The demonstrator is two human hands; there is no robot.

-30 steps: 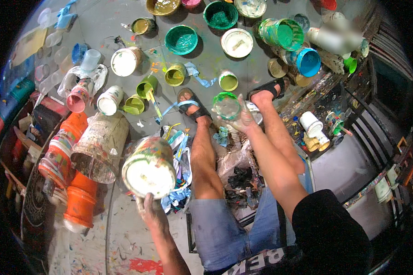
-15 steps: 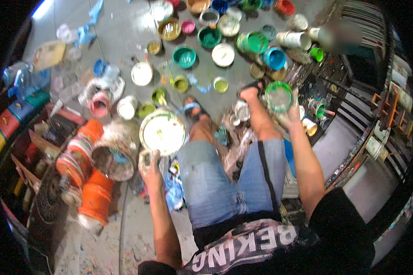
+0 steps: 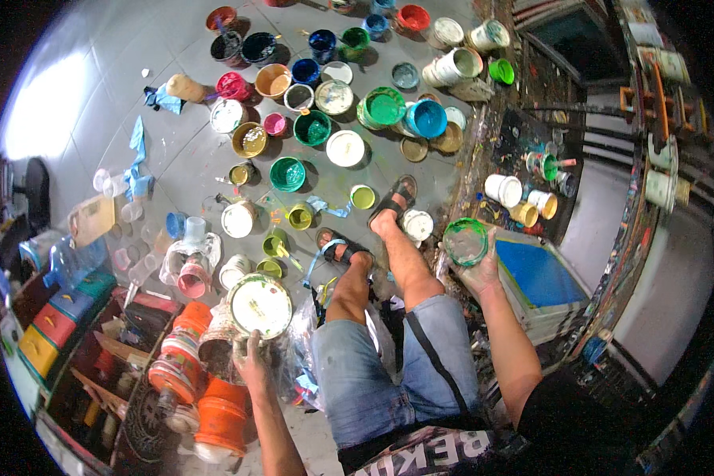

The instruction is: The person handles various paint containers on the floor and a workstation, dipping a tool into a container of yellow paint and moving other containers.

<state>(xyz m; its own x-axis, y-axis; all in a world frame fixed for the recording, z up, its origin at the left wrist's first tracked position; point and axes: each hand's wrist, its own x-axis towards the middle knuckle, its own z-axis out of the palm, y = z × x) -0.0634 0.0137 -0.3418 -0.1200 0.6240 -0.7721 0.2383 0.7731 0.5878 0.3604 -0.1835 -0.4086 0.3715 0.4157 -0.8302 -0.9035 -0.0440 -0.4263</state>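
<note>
Holding white paint tub (image 3: 260,305) in left hand (image 3: 251,363), green-stained clear lid (image 3: 465,241) in right hand (image 3: 479,274)

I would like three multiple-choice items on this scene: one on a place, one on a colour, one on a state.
1. Where is the blue printing screen?
A. by the person's right side
B. by the left side
C. on the lap

2. What colour smears the clear lid in the right hand?
A. red
B. green
C. orange

3. How is the white-paint bucket in the left hand?
A. lying spilled
B. sealed
C. held open

Answers: 1 A, it lies right of the legs; 2 B, green on its rim; 3 C, white paint shows inside.
</note>
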